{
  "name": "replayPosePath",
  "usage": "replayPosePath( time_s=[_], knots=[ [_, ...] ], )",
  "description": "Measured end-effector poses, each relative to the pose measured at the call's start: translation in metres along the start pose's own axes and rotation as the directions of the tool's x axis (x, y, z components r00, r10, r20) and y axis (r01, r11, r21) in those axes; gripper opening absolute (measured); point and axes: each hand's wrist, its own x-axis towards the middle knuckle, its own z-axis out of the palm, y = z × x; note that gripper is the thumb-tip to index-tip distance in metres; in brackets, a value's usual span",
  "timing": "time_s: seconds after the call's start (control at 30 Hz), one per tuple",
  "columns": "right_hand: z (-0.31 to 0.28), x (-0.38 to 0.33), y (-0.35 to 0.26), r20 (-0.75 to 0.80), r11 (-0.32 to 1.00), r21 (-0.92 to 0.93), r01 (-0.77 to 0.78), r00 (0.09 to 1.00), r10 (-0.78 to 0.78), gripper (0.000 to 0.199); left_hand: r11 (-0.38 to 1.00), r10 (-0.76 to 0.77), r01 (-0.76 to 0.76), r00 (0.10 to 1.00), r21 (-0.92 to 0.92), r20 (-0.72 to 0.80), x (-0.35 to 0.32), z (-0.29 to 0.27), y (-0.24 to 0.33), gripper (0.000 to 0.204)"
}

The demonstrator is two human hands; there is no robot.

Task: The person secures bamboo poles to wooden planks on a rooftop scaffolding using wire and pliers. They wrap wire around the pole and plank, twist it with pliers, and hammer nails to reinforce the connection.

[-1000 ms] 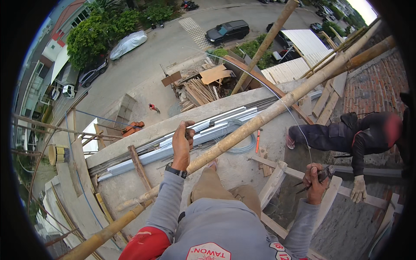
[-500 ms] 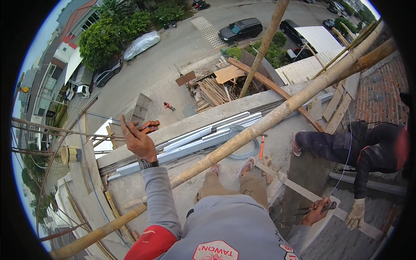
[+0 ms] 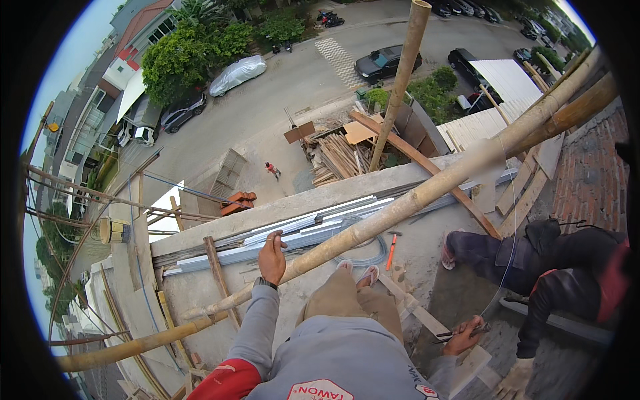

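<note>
From my remote station, I have the right hand (image 3: pixel 465 337) closed around a dark tool (image 3: pixel 483 328), with a thin wire (image 3: pixel 509 265) running up from it. A co-worker's gloved hand (image 3: pixel 517 380) is near. The left hand (image 3: pixel 272 259) sits well apart by the bamboo pole (image 3: pixel 373 219); I can't tell whether it grips anything. Beyond lie an orange-handled hammer (image 3: pixel 391 249), pale metal bars (image 3: pixel 247 257) and a road (image 3: pixel 293 87).

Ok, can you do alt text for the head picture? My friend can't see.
A person's right hand holds a dark tool beside a thin wire, the left hand near a bamboo pole, above a street. A co-worker bends nearby.
</note>
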Motion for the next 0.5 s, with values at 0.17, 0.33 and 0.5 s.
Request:
replayPosePath(
  time_s=[0.17,0.33,0.5],
  knots=[
    [-0.016,-0.035,0.007,-0.152,0.998,-0.015,0.066,0.986,-0.067,0.025,0.994,0.032,-0.076,0.89,0.08,0.456,-0.078,0.059,-0.008,0.035],
    [-0.023,-0.049,0.003,-0.217,0.998,-0.046,0.033,0.975,-0.042,0.023,0.983,0.079,-0.172,0.723,0.067,0.687,-0.073,0.08,-0.01,0.043],
    [-0.01,-0.032,-0.007,-0.236,0.941,-0.336,-0.041,0.971,-0.042,0.033,0.936,0.317,-0.315,0.55,-0.159,0.773,-0.033,0.09,-0.009,0.035]
  ],
)
